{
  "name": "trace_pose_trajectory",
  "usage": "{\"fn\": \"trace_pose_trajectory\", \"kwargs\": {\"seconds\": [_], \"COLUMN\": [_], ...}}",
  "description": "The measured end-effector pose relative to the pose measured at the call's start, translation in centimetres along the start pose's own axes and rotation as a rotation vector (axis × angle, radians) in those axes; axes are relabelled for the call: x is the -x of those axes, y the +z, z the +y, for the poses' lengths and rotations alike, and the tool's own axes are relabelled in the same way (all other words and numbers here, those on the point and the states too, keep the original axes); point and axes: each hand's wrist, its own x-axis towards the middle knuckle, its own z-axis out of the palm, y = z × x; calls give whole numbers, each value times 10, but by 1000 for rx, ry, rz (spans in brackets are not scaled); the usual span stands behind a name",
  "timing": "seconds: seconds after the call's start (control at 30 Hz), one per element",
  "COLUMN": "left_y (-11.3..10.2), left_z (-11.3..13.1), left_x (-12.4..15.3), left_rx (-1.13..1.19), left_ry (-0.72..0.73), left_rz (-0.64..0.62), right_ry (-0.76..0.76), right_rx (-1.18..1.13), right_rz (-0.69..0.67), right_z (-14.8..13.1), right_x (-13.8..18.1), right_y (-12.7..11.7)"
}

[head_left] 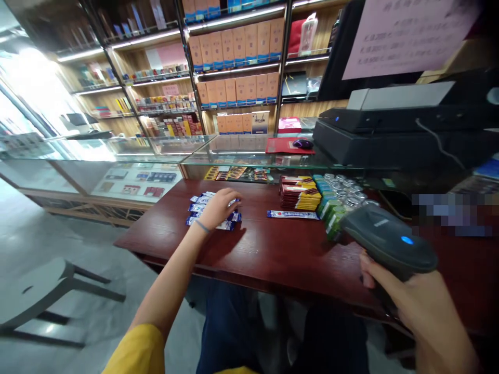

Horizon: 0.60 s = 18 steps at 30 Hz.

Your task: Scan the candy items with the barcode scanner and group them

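My right hand (413,291) is wrapped around the grip of a dark barcode scanner (390,236), which points left and shows a lit blue light on top. My left hand (220,208) is just over a loose pile of blue-and-white sachets (198,208) on the dark red wooden desk (249,259). Its fingers reach to the right, slightly bent and apart, with nothing visible in them. The hand hides part of the pile. A single long blue-and-white sachet (293,214) lies flat farther right, in front of a stack of red-and-yellow packets (298,192).
Green and teal packs (329,213) and several clear jars (346,189) stand right of the stack. A glass counter (234,150) runs behind the desk, holding a mouse (303,144) and a black cash drawer (358,145). A grey stool (42,291) is at left.
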Motion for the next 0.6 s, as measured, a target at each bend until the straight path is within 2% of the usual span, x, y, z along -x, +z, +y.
{"fn": "trace_pose_trajectory", "kwargs": {"seconds": [0.1, 0.23, 0.47, 0.53, 0.6], "left_y": [-24, -28, -20, -22, -25], "left_z": [-38, -65, -64, -63, -60], "left_x": [45, 82, 85, 84, 83], "left_rx": [-47, -82, -105, -41, 57], "left_ry": [-100, -139, -183, -179, -197], "left_rz": [14, -78, -93, -62, 27], "right_ry": [-22, -6, 20, 16, 31], "right_rx": [77, 63, -57, -99, -110], "right_rz": [-83, -92, -108, -98, -88], "right_z": [-3, -7, -18, -19, -18], "right_x": [0, -1, -1, -1, 0], "right_y": [9, 24, 39, 41, 42]}}
